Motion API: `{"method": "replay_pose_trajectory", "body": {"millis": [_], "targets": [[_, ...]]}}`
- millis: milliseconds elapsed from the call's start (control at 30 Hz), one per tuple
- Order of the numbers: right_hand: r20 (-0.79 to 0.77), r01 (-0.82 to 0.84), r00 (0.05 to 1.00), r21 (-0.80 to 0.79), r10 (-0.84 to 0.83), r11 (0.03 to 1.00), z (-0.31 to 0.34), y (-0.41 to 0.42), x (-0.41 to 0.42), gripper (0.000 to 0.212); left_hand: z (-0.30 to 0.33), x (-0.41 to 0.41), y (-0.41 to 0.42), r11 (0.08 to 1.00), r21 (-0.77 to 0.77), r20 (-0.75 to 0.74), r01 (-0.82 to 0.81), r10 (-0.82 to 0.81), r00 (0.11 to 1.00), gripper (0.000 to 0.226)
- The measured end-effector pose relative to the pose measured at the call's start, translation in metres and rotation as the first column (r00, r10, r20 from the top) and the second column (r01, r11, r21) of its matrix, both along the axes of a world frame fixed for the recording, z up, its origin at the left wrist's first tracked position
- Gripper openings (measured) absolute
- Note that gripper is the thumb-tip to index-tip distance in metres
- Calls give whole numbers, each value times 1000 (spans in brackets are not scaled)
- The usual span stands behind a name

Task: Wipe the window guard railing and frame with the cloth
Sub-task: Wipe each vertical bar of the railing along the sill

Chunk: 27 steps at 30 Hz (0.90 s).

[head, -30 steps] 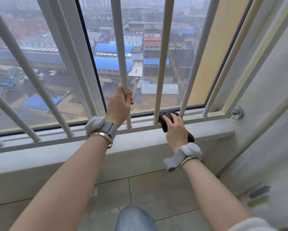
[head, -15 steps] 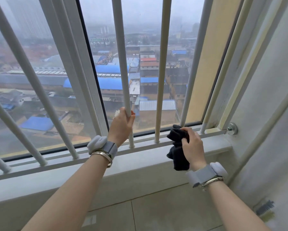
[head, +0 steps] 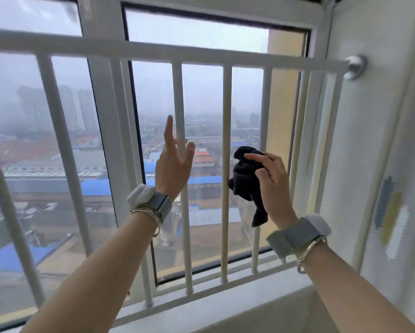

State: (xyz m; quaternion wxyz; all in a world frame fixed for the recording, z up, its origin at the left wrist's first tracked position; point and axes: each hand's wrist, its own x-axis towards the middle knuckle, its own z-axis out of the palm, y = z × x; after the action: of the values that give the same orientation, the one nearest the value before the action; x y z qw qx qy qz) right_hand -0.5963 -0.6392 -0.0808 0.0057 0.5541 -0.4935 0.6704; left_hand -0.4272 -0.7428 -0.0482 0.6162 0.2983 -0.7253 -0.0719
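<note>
A white guard railing (head: 177, 54) with a top rail and several upright bars stands in front of the window frame (head: 101, 92). My right hand (head: 271, 186) grips a bunched dark cloth (head: 246, 181) at mid height, between two bars near the right end of the railing. The cloth's tail hangs down below my palm. My left hand (head: 174, 162) is raised with fingers spread, just in front of an upright bar (head: 181, 116) and holding nothing.
A grey sill ledge (head: 237, 306) runs under the railing's bottom rail. A white wall (head: 374, 140) closes in on the right, with a round metal rail mount (head: 354, 66) and coloured paint patches (head: 389, 212). City rooftops lie beyond the glass.
My view has tilted up to show the top rail. My left hand has let go of its bar and opened. My right hand has lifted the cloth from the sill to mid bar height.
</note>
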Motion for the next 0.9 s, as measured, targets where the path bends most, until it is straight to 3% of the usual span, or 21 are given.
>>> {"method": "replay_pose_trajectory", "body": {"millis": [100, 233, 400, 533, 700, 900], "targets": [[-171, 113, 976, -120, -133, 986, 40, -9, 1, 21, 32, -4, -4, 1000, -24, -18, 14, -15, 1000, 62], [-341, 175, 892, -343, -296, 923, 98, -28, 0, 27, 39, -4, -11, 999, -37, -5, 24, -25, 1000, 57], [-530, 210, 734, -417, -425, 884, 148, -61, 3, 28, 35, -5, -14, 999, -50, -23, 21, -22, 999, 58], [-529, 319, 674, -421, -516, 849, 155, -82, 6, 23, 33, -4, -17, 996, -73, -19, 45, -46, 999, 59], [-410, 357, 766, -370, -496, 858, 138, -95, 18, 26, 33, -7, -19, 992, -117, -51, 46, -52, 997, 58], [-372, 392, 784, -323, -496, 861, 124, -93, 20, 23, 27, -8, -25, 982, -185, -70, 44, -58, 996, 52]]}}
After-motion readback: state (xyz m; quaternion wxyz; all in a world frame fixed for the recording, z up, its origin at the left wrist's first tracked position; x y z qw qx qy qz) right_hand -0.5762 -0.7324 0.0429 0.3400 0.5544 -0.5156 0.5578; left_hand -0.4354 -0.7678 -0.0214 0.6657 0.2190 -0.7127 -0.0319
